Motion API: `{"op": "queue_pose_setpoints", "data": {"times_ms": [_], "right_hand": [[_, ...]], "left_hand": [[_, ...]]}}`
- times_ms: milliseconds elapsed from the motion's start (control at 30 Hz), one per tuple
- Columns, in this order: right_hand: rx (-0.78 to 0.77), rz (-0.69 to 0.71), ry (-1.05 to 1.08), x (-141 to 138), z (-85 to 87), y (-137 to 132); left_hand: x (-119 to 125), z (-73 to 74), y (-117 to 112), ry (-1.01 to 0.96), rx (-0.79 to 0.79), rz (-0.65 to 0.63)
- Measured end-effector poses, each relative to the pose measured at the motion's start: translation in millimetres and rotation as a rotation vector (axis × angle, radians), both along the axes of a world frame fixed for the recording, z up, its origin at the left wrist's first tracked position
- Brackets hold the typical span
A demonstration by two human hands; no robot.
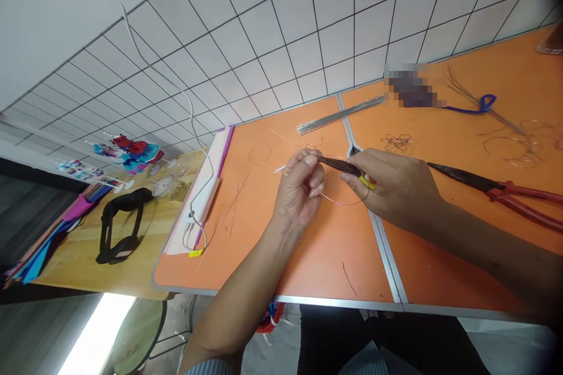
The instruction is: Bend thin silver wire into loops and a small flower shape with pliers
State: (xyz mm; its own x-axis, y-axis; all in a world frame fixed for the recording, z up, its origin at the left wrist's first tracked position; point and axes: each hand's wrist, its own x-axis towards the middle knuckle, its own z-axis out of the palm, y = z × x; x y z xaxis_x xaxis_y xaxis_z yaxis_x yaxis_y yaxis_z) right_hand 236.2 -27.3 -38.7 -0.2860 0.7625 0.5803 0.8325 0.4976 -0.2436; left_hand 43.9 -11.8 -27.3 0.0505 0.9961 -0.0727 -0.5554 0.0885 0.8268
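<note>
My left hand [301, 184] is closed, its thumb and fingers pinching a thin wire [338, 204] that curves in a loop down and to the right. My right hand [389, 181] is wrapped round the yellow-and-red handles of small pliers [338, 165]. The dark jaws of these pliers reach the wire right at my left fingertips; whether they grip it is too small to tell. Above the table between the hands the wire loop hangs. Beyond my right hand lies a small flower-shaped piece of bent wire [397, 142].
Large red-handled pliers [497, 190] lie at the right. A bundle of straight wires [338, 115] rests near the tiled wall. A wire ring [260, 154] and loose wires are on the orange table [325, 269]. A power strip [206, 205] with a white cable sits at the left edge.
</note>
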Motion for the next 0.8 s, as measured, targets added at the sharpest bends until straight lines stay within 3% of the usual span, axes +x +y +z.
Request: {"op": "queue_pose_setpoints", "data": {"times_ms": [800], "right_hand": [[0.058, 0.012, 0.025, -0.8, -1.1, 0.1]], "left_hand": [[1.7, 2.1, -1.8, 0.028, 0.056, -0.013]]}}
